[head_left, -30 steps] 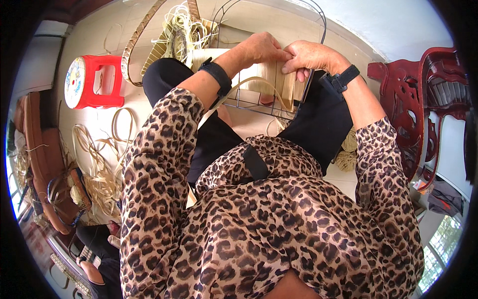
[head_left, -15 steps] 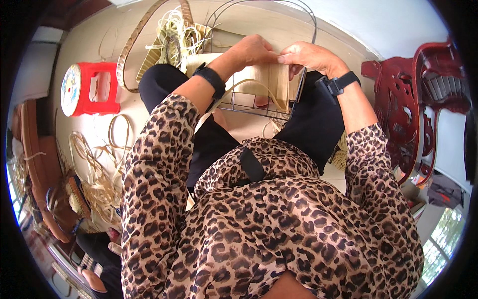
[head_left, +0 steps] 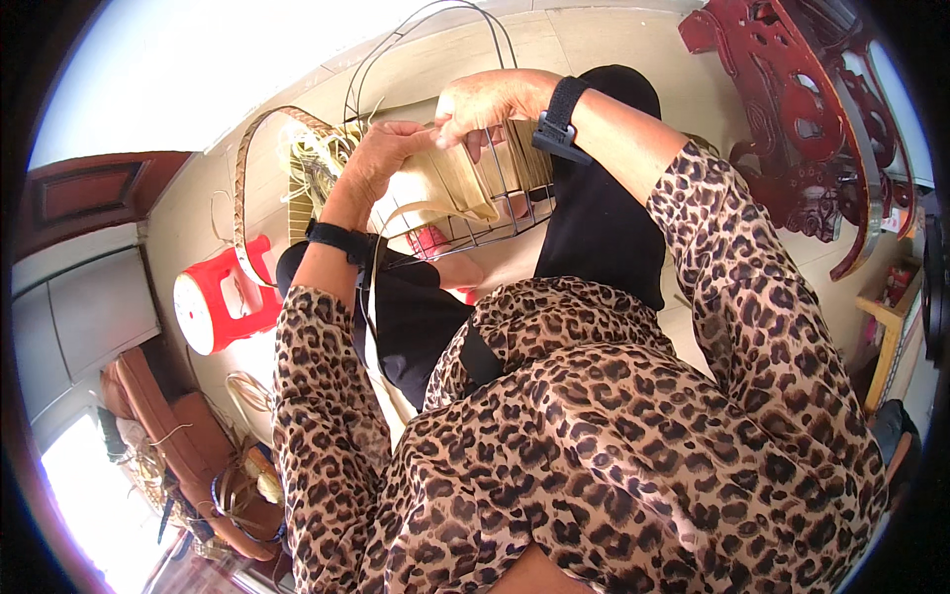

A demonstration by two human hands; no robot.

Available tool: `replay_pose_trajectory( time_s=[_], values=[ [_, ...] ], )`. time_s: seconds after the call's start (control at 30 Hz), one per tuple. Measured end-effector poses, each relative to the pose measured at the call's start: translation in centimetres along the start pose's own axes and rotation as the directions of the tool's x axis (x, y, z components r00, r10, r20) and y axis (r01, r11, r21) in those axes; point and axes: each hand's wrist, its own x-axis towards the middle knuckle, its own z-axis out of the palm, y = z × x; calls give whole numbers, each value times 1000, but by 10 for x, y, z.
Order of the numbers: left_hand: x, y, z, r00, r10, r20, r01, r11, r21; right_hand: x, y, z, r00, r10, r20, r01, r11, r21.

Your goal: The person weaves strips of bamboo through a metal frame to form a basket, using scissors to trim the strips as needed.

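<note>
A wire basket frame (head_left: 465, 230) rests on my knees, partly woven with pale flat straw strips (head_left: 450, 183). My left hand (head_left: 381, 158) grips the woven strips on the frame's left side. My right hand (head_left: 485, 99) pinches a strip at the top edge of the weave, fingers closed on it. Both wrists carry black bands. A loose strip end (head_left: 401, 213) curls down below the left hand. The frame's tall wire handle (head_left: 435, 25) arches up behind my hands.
A red plastic stool (head_left: 218, 302) lies on the tiled floor at left, next to a woven hoop (head_left: 245, 188) and straw bundles. Dark red carved wooden furniture (head_left: 802, 129) stands at right. Brown bags and coils of straw lie at lower left.
The view has swung, so the scene now sits tilted. My hands have kept hold of the weave, with the right hand now above the left at the top edge.
</note>
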Motion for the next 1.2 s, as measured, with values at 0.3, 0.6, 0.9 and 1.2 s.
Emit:
replay_pose_trajectory(
  time_s=[0.3,0.6,0.9,1.2],
  values=[
    [0,-22,-13,994,81,-66,-74,991,109,21,11,6,997,-81,5,81,995,-56],
    [-133,-45,48,995,58,-76,-78,953,-293,-4,0,-9,1000,-11,-6,11,1000,2],
    [-252,-128,45,964,-257,73,266,892,-364,-26,10,-19,997,74,-34,-73,997,33],
    [-405,-265,36,557,-672,-488,749,661,-54,-72,61,-91,915,100,-391,0,969,246]
  ],
)
